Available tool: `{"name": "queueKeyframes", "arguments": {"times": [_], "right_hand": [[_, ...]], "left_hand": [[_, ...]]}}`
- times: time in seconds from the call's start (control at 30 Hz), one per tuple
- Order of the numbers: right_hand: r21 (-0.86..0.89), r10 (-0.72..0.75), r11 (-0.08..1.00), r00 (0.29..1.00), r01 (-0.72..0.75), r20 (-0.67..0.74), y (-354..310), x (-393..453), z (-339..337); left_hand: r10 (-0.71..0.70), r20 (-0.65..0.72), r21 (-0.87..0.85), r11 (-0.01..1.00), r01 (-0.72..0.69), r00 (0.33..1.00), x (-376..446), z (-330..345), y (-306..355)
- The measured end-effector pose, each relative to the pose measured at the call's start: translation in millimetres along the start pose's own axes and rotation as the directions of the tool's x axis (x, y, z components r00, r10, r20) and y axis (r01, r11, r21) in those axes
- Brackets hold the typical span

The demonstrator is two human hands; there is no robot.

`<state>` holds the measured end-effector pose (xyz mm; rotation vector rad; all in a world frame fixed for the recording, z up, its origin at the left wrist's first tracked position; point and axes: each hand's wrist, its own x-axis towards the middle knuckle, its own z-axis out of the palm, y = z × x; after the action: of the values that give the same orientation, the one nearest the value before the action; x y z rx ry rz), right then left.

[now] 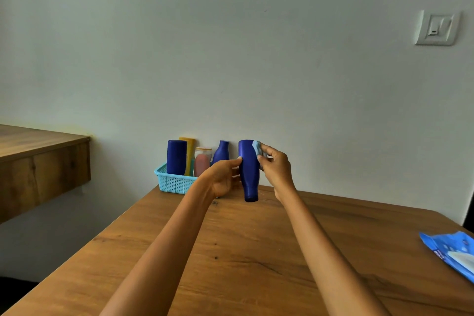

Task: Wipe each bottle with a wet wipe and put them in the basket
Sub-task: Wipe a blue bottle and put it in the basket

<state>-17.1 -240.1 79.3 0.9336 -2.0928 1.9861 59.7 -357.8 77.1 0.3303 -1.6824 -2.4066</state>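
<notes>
Head view, five bottles, four in basket [171,182], one bottle [248,169] held.

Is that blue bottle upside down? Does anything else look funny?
Yes. The blue bottle is held cap-down above the table, gripped by the left hand, while the right hand presses a wipe on it. Nothing looks spilled or broken.

Both hands [250,170] raised, fingers curled, arms outstretched
</notes>
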Motion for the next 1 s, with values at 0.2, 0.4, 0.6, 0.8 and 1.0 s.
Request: {"name": "queueKeyframes", "arguments": {"times": [0.2, 0.4, 0.6, 0.8, 1.0], "right_hand": [[-0.028, -0.048, 0.999, 0.999, 0.047, -0.019, -0.1, -1.5, -5.6], [0.159, 0.054, 0.985, 0.992, -0.072, 0.116, -8.7, -4.9, -8.0], [-0.07, 0.156, 0.987, 0.937, -0.142, 0.311, -13.0, -5.9, -12.3], [-0.04, 0.07, 0.997, 0.973, -0.063, 0.218, -11.0, -3.5, -15.7], [-0.218, 0.052, 0.975, 0.926, 0.033, 0.373, -15.5, -4.7, -15.7]], "left_hand": [[0.147, -0.092, 0.058, 0.988, -0.142, 0.985, 7.3, 3.6, -0.4], [0.205, -0.196, -0.005, 0.978, -0.21, 0.959, 9.0, -6.8, 4.8], [0.167, -0.358, -0.108, 0.97, -0.219, 0.918, 11.3, -21.1, 2.8], [0.147, -0.362, -0.176, 0.959, -0.223, 0.921, 14.3, -14.5, 2.5], [0.136, -0.437, -0.211, 0.946, -0.248, 0.889, 11.3, -18.2, 0.4]]}}
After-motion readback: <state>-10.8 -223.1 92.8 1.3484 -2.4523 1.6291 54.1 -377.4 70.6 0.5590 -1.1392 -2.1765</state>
